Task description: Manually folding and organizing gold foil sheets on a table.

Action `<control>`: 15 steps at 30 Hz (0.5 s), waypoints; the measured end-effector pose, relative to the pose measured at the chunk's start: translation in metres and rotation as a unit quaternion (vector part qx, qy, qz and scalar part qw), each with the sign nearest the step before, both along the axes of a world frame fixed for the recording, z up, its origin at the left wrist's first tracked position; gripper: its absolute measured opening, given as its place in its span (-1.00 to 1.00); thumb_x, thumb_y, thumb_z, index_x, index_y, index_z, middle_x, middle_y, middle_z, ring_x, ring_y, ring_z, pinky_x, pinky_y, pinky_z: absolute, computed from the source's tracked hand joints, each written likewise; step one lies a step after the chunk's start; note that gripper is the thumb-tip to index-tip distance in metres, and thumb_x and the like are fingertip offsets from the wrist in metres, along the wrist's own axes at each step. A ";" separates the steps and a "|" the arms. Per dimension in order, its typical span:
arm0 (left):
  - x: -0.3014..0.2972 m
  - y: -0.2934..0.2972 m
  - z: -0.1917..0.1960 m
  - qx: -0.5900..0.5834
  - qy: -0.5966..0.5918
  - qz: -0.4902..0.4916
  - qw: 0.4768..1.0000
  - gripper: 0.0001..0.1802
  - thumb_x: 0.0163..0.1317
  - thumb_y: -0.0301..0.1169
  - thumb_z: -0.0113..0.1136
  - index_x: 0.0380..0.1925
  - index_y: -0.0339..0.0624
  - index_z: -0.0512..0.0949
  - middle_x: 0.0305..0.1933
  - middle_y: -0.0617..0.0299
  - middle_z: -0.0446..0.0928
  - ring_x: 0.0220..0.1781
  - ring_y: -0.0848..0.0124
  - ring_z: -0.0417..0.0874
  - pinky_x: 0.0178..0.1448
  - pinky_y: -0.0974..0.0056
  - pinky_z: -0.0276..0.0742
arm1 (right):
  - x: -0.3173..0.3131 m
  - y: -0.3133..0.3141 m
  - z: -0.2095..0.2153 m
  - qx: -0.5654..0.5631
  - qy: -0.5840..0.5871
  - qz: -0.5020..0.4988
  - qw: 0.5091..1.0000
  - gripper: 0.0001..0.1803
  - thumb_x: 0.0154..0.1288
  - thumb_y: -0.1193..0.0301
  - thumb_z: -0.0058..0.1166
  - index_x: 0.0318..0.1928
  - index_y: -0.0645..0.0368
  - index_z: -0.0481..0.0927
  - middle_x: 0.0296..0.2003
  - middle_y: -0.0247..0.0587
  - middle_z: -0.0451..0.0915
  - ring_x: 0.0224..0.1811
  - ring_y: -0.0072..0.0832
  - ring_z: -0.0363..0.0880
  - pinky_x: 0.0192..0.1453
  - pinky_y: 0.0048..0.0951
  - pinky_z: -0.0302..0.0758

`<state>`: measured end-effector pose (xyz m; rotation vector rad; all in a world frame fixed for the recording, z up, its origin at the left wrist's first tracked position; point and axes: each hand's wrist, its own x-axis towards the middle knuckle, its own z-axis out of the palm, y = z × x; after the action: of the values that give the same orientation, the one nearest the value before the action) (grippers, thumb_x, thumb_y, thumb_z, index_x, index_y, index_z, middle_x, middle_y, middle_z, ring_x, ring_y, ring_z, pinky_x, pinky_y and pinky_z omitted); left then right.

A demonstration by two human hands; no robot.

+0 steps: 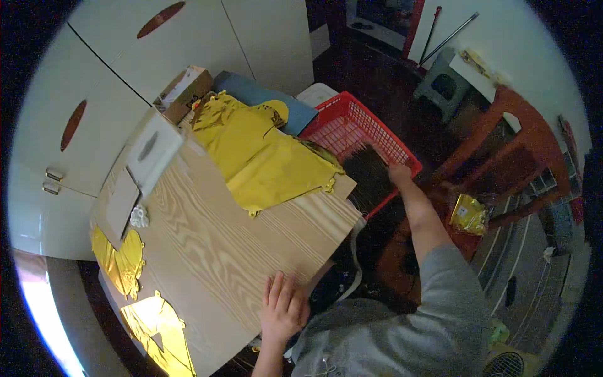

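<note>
R hand [399, 174] at red basket [377, 127] rim, can't tell grip; L hand [284, 308] resting on table [213, 251], nothing held. Basket prob light, stiffish; hold by rim.

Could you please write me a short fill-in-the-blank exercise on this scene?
1. The right hand is at the rim of a basket coloured ____.
2. In the picture, the large yellow sheet lies to the ____ of that basket.
3. The wrapped yellow packet lies on the seat of a ____.

Missing words: red; left; chair.
</note>
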<state>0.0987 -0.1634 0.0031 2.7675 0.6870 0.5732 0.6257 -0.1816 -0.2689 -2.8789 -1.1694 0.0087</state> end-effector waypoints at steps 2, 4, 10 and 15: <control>-0.002 0.001 -0.002 0.011 0.002 0.000 1.000 -0.69 -0.02 -0.40 0.27 -0.21 -0.18 0.55 0.14 0.01 0.46 0.27 -0.05 0.39 0.34 -0.19 0.24 | -0.009 -0.004 0.010 0.004 0.027 -0.022 0.999 -0.66 0.28 0.19 -0.06 -0.16 0.15 0.62 -0.25 0.06 0.66 -0.17 -0.07 0.67 -0.15 -0.06 0.59; -0.003 -0.001 -0.003 0.020 -0.006 0.006 1.000 -0.68 -0.04 -0.37 0.28 -0.21 -0.16 0.56 0.14 0.04 0.47 0.26 0.00 0.40 0.35 -0.17 0.24 | -0.029 0.000 0.049 -0.008 0.021 0.005 1.000 -0.65 0.29 0.16 -0.08 -0.25 0.16 0.64 -0.32 0.06 0.66 -0.22 -0.07 0.67 -0.19 -0.05 0.59; -0.005 -0.009 -0.005 0.017 -0.064 -0.033 0.997 -0.64 -0.03 -0.43 0.31 -0.17 -0.18 0.54 0.05 0.05 0.50 0.10 -0.03 0.52 0.14 -0.07 0.45 | -0.128 -0.049 0.046 -0.012 0.152 0.229 0.961 -0.64 0.27 0.16 -0.03 -0.37 0.20 0.64 -0.44 0.04 0.63 -0.42 -0.03 0.61 -0.28 -0.07 0.56; 0.000 -0.043 -0.023 -0.216 -0.059 0.005 0.975 -0.45 0.03 -0.40 0.29 0.09 -0.18 0.43 0.08 -0.02 0.49 -0.02 0.08 0.61 -0.09 0.19 0.59 | -0.313 -0.088 0.170 0.093 0.574 0.394 0.711 -0.64 0.27 0.19 0.13 -0.54 0.19 0.53 -0.65 -0.14 0.47 -0.61 -0.32 0.45 -0.50 -0.27 0.36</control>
<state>0.0985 -0.2060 -0.0203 2.3089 0.7036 0.5141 0.3123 -0.2696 -0.0990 -1.3382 -1.6431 1.3334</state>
